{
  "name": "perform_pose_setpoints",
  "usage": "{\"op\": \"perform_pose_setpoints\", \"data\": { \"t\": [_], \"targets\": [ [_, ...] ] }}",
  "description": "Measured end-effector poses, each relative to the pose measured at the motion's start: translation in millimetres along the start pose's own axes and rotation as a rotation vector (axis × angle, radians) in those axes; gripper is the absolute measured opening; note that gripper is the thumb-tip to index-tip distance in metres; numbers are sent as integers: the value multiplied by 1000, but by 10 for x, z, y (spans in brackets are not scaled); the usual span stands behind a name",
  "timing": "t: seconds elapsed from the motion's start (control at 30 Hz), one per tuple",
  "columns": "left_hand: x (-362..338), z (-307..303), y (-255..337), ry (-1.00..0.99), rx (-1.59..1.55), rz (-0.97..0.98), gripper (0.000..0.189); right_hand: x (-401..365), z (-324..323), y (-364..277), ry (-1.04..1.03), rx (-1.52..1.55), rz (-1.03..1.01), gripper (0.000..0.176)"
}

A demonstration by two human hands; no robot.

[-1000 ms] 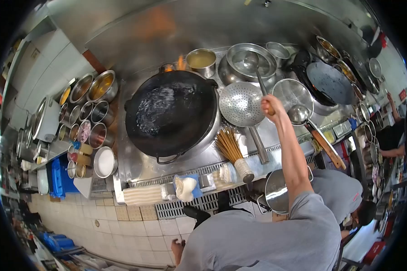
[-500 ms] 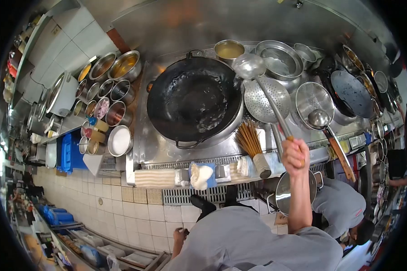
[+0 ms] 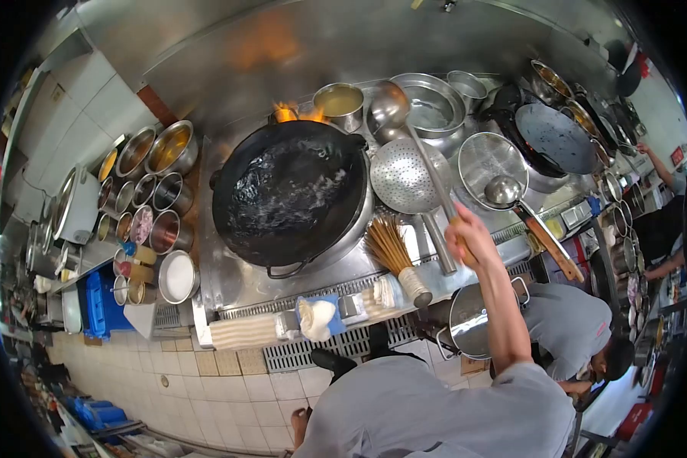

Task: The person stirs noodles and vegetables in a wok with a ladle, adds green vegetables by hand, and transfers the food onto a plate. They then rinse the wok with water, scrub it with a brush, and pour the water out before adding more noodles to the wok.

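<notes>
Ladle (image 3: 389, 107) raised above the stove (image 3: 240, 286) beside one large wok (image 3: 305, 221), a right hand (image 3: 472, 238) curls round its wooden handle, likely the best hold on rigid, probably bowl-heavy metal. Grip of the left hand (image 3: 300, 422) cannot be told. Nearby: one second ladle (image 3: 504, 191), one perforated strainer (image 3: 404, 177), one brush (image 3: 391, 248).
</notes>
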State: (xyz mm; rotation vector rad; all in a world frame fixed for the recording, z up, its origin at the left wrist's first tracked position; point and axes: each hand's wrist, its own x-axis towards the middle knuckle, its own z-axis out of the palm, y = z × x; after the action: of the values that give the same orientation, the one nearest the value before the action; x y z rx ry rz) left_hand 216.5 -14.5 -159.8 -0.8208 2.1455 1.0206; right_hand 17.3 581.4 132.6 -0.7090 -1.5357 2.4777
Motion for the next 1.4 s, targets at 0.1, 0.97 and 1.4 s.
{"op": "perform_pose_setpoints", "data": {
  "t": [0.1,0.97,1.4],
  "targets": [
    [7,173,-414,19,73,3,46,706,-23,-114,147,-343,-134,56],
    [-34,339,-233,125,-309,-167,45,-528,-3,18,-444,990,408,42],
    [-1343,1110,-920,354,-192,-359,49,150,546,415,-274,-444,-137,71]
  ]
}}
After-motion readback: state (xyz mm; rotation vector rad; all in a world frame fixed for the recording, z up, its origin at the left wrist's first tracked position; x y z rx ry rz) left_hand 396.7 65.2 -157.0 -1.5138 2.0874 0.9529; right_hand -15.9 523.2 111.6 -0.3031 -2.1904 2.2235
